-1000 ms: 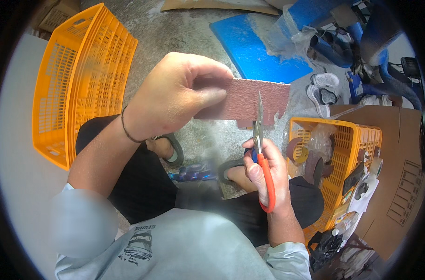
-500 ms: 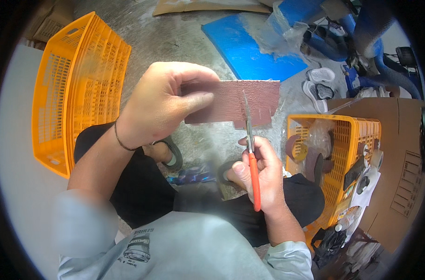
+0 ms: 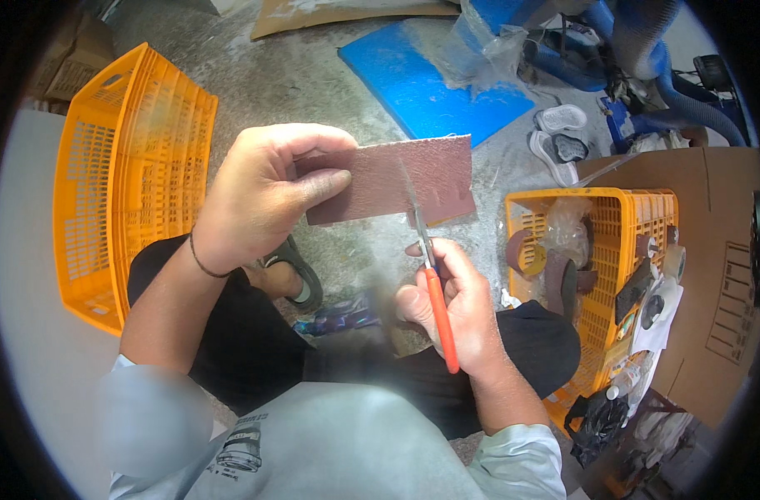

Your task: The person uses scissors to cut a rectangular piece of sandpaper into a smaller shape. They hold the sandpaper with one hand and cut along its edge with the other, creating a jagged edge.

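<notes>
A reddish-brown rectangular strip that looks like sandpaper (image 3: 388, 179) is pinched at its left end between the thumb and fingers of my left hand (image 3: 275, 187). Its top edge is pale and frayed, and a piece at the lower right hangs a little below the rest. My right hand (image 3: 459, 312) grips a pair of scissors (image 3: 442, 321) with red handles. The metal blades point up and overlap the strip right of its middle, at its lower edge. Part of the handles is hidden behind my right fingers.
Yellow crates (image 3: 134, 192) stand at the left. Another yellow crate (image 3: 605, 200) at the right holds brown abrasive pieces and clear plastic. A blue sheet (image 3: 413, 79) lies on the floor ahead, near white shoe soles (image 3: 561, 118) and blue hoses (image 3: 647, 50). A cardboard box (image 3: 688, 192) stands far right.
Both hands, with the strip and the scissors, have shifted left in the view. The strip tilts slightly more, its right end higher. The surroundings have also shifted as the view moved.
</notes>
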Action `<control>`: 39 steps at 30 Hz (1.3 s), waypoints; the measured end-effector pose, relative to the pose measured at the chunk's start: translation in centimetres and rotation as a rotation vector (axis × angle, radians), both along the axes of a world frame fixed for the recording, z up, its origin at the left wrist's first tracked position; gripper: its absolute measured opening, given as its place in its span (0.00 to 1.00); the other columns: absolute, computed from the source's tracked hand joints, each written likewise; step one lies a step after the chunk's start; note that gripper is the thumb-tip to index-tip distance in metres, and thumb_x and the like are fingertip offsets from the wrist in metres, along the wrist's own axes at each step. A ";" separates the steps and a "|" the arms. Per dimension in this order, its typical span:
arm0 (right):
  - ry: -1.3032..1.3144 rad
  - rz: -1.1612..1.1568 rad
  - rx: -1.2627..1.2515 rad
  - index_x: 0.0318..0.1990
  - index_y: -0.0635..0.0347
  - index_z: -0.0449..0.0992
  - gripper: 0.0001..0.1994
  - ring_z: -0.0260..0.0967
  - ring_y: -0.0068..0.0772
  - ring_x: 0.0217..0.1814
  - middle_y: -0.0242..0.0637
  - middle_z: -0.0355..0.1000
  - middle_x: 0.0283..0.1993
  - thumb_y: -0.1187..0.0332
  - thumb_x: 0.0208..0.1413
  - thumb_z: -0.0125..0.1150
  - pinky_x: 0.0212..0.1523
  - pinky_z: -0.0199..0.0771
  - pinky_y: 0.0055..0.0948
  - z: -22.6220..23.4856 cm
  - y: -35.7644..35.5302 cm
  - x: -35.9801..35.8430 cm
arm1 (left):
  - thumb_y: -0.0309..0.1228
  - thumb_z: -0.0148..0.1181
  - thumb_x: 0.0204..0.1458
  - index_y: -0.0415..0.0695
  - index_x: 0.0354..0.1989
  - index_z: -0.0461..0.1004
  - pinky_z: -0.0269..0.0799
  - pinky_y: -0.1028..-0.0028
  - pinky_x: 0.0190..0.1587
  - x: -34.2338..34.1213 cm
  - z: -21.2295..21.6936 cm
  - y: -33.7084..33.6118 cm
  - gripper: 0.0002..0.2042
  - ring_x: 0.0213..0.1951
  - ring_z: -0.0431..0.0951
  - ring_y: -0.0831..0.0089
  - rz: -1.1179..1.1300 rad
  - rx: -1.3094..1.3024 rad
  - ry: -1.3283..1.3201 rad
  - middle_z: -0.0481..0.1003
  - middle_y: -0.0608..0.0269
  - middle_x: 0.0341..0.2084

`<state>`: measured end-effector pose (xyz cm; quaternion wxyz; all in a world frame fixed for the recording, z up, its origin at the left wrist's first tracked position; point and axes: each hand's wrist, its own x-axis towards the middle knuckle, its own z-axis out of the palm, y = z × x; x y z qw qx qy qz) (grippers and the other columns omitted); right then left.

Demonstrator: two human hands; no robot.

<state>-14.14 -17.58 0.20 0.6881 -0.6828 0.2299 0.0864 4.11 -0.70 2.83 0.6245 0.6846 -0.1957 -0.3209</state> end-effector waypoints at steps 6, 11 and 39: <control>-0.040 0.083 0.069 0.56 0.64 0.67 0.23 0.59 0.14 0.33 0.25 0.65 0.33 0.69 0.55 0.68 0.36 0.64 0.20 0.5 -0.9 0.3 | 0.15 0.60 0.53 0.32 0.46 0.76 0.76 0.78 0.44 0.2 -0.7 0.1 0.12 0.39 0.78 0.79 -0.031 -0.031 -0.015 0.78 0.63 0.37; -0.048 0.091 0.134 0.55 0.63 0.68 0.22 0.59 0.14 0.34 0.24 0.64 0.34 0.64 0.56 0.66 0.37 0.61 0.17 0.8 -0.7 0.5 | 0.16 0.61 0.53 0.32 0.47 0.76 0.77 0.78 0.45 -0.1 -0.8 0.2 0.12 0.39 0.78 0.78 -0.070 -0.020 -0.095 0.78 0.61 0.38; 0.004 0.061 0.092 0.54 0.61 0.67 0.26 0.62 0.18 0.36 0.26 0.66 0.35 0.66 0.52 0.73 0.39 0.67 0.22 0.9 -1.0 0.0 | 0.17 0.60 0.53 0.34 0.46 0.77 0.76 0.79 0.38 0.2 -0.4 0.2 0.11 0.35 0.77 0.80 -0.040 -0.077 0.167 0.78 0.65 0.34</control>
